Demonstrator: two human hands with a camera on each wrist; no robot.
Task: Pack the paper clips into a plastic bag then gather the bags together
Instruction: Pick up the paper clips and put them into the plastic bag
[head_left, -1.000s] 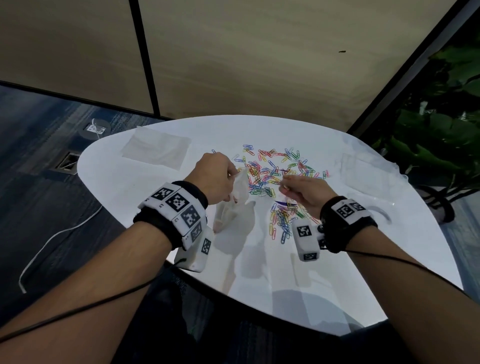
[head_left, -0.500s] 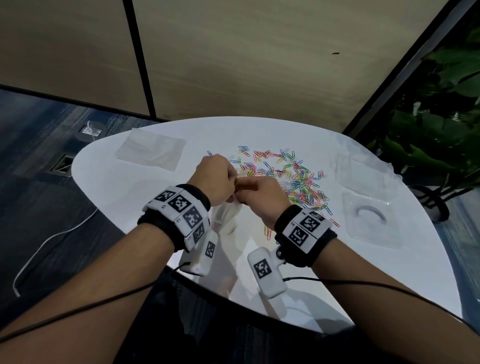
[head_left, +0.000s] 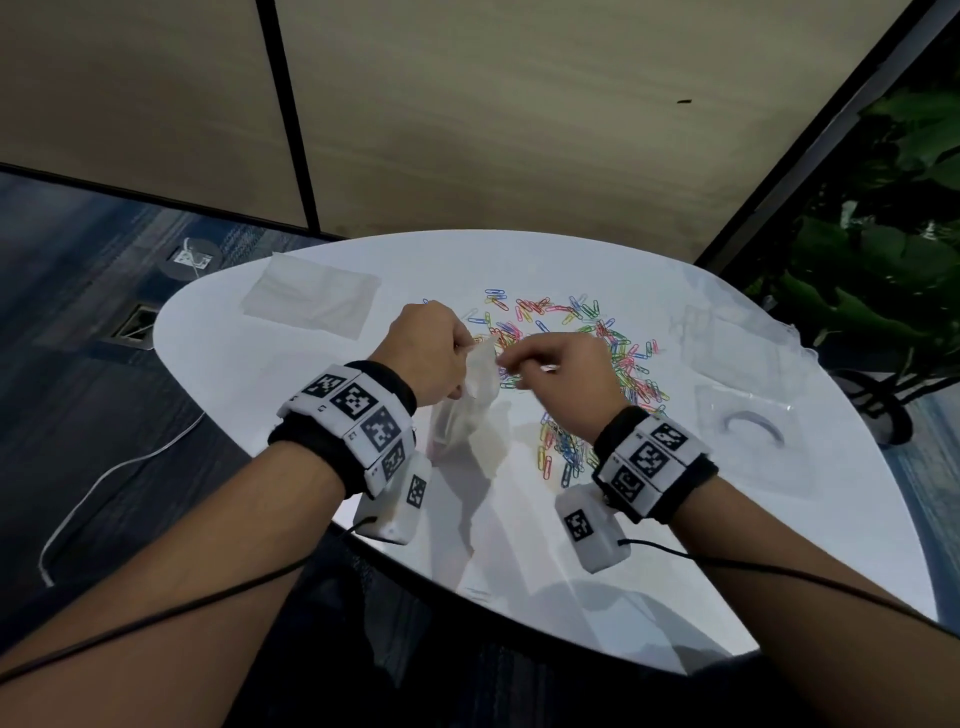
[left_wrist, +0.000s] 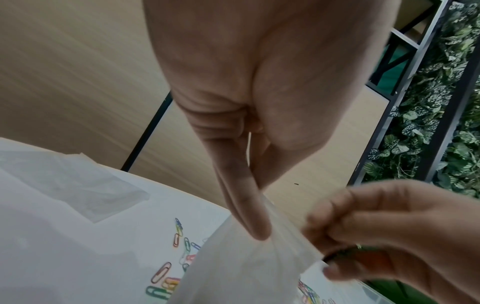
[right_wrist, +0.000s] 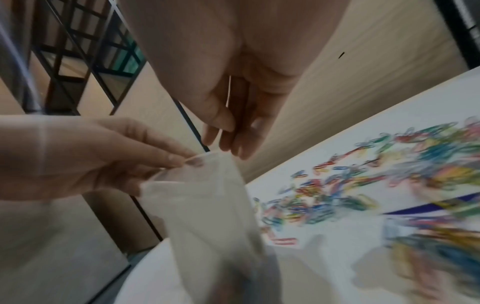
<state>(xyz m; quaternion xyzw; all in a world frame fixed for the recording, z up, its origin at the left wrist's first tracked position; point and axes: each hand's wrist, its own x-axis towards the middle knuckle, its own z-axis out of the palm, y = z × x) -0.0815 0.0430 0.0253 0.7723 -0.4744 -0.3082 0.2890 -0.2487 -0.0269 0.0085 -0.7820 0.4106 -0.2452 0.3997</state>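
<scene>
A small translucent plastic bag stands upright on the white table. My left hand pinches its top edge between thumb and fingertips. My right hand hovers at the bag's mouth with its fingers curled. Under those fingers, the left wrist view shows a little green and orange, which looks like paper clips. Just behind both hands lies the loose pile of coloured paper clips. A smaller cluster sits by my right wrist. The bag's contents are too blurred to make out in the right wrist view.
A flat stack of empty bags lies at the table's back left. More clear plastic bags and a clear packet with a ring shape are on the right. A plant stands beyond the right edge. The table's front edge is near my forearms.
My right hand left the clip pile, came to the bag's mouth beside my left hand, and has now drawn slightly right. My left hand kept hold of the bag.
</scene>
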